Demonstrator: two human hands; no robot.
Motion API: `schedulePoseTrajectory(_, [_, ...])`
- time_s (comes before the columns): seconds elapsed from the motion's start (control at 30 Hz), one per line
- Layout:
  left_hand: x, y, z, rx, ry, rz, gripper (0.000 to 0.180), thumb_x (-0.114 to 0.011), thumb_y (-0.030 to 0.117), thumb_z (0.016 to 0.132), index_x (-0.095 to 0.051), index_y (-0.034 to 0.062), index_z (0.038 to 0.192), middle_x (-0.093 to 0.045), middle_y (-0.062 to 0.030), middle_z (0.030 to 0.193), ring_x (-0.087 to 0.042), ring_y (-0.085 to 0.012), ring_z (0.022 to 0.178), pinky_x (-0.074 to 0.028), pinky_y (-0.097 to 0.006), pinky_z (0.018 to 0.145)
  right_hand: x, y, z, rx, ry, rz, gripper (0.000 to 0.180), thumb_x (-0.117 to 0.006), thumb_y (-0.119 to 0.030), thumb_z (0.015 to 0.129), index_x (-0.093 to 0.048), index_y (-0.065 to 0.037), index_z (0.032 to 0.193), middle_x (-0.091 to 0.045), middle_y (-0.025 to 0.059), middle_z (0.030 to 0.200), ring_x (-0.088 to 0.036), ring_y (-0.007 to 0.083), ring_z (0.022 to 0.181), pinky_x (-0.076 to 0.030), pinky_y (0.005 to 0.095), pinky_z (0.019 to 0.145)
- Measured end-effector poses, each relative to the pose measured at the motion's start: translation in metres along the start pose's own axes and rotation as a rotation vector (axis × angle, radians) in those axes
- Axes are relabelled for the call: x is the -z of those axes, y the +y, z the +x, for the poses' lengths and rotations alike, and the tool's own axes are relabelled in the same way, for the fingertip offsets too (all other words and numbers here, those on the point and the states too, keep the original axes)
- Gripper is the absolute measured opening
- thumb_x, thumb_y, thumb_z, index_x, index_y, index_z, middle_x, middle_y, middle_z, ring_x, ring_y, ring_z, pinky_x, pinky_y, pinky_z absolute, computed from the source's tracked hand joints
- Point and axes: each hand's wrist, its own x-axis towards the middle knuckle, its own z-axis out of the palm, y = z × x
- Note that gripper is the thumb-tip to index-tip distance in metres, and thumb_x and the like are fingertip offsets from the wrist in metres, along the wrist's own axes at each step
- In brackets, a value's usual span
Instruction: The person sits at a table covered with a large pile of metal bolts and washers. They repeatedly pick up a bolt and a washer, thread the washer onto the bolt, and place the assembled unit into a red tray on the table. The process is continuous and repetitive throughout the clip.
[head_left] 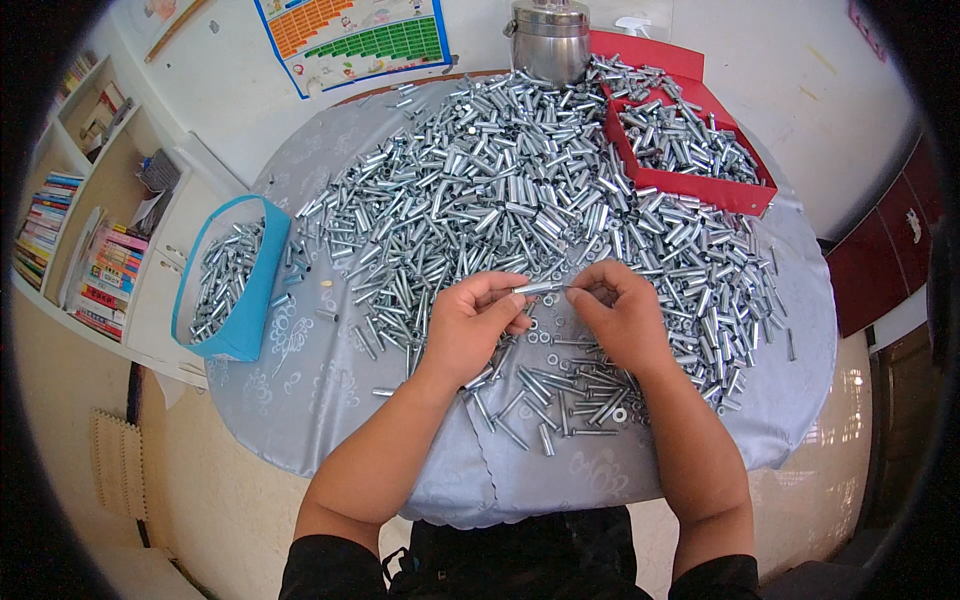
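My left hand (478, 318) pinches a shiny metal sleeve (540, 287) between thumb and fingers, level above the table. At its right end my right hand (622, 312) is closed, the fingertips pinching a thin piece in line with the sleeve. It looks like a bolt, mostly hidden by the fingers. Under and between the hands lie small washers and nuts (543, 337). Nearer to me is a loose group of long thin bolts (590, 385), with one short sleeve (546, 440) beside them. Beyond my hands spreads a large heap of metal sleeves and bolts (480, 180).
A blue box (245, 320) of metal parts stands at the left of the round, grey-clothed table (330, 430). At the back right is a red box (700, 192) full of parts, beside a steel pot (550, 45). A bookshelf (150, 270) stands to the left.
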Motion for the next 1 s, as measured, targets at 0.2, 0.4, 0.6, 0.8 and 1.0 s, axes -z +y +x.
schedulePoseTrajectory(0.2, [-0.001, 0.002, -0.001, 0.019, -0.002, 0.024, 0.022, -0.059, 0.002, 0.092, -0.063, -0.0028, 0.113, -0.070, -0.0114, 0.098, -0.068, -0.0147, 0.076, -0.057, -0.026, 0.068, 0.001, 0.005, 0.003, -0.083, 0.034, 0.180, 0.009, -0.069, -0.003, 0.083, -0.065, 0.002, 0.089, -0.068, 0.0064, 0.083, -0.065, 0.0120, 0.076, -0.052, 0.0258, 0.069])
schedulePoseTrajectory(0.4, [-0.002, 0.001, -0.001, 0.007, -0.018, 0.041, 0.022, -0.059, 0.001, 0.092, -0.063, -0.0034, 0.114, -0.070, -0.0126, 0.097, -0.068, -0.0155, 0.076, -0.057, -0.027, 0.068, 0.000, 0.000, 0.000, -0.099, -0.067, 0.265, 0.014, -0.070, -0.001, 0.082, -0.066, 0.003, 0.095, -0.070, 0.0091, 0.091, -0.067, 0.0141, 0.084, -0.053, 0.0267, 0.075])
schedulePoseTrajectory(0.6, [-0.002, 0.003, -0.002, 0.013, -0.026, 0.023, 0.022, -0.059, 0.001, 0.092, -0.063, -0.0034, 0.113, -0.070, -0.0132, 0.097, -0.068, -0.0156, 0.076, -0.057, -0.027, 0.068, -0.001, -0.002, 0.002, -0.093, -0.060, 0.337, 0.019, -0.072, -0.001, 0.081, -0.066, 0.003, 0.099, -0.070, 0.0099, 0.096, -0.067, 0.0152, 0.089, -0.054, 0.0281, 0.080])
schedulePoseTrajectory(0.8, [-0.001, -0.001, -0.001, -0.005, -0.057, 0.010, 0.021, -0.059, 0.002, 0.093, -0.063, -0.0032, 0.113, -0.070, -0.0132, 0.097, -0.068, -0.0158, 0.075, -0.057, -0.027, 0.068, 0.000, -0.001, 0.001, -0.103, -0.124, 0.303, 0.023, -0.074, -0.004, 0.081, -0.066, 0.002, 0.102, -0.070, 0.0087, 0.093, -0.067, 0.0149, 0.087, -0.053, 0.0272, 0.077])
schedulePoseTrajectory(1.0, [-0.001, 0.002, -0.001, -0.002, -0.033, 0.008, 0.021, -0.059, 0.002, 0.093, -0.063, -0.0031, 0.113, -0.070, -0.0131, 0.097, -0.068, -0.0156, 0.075, -0.057, -0.027, 0.068, 0.004, -0.009, 0.000, -0.038, -0.033, 0.059, 0.016, -0.075, -0.011, 0.081, -0.070, -0.002, 0.093, -0.070, 0.0088, 0.087, -0.067, 0.0179, 0.080, -0.052, 0.0292, 0.072])
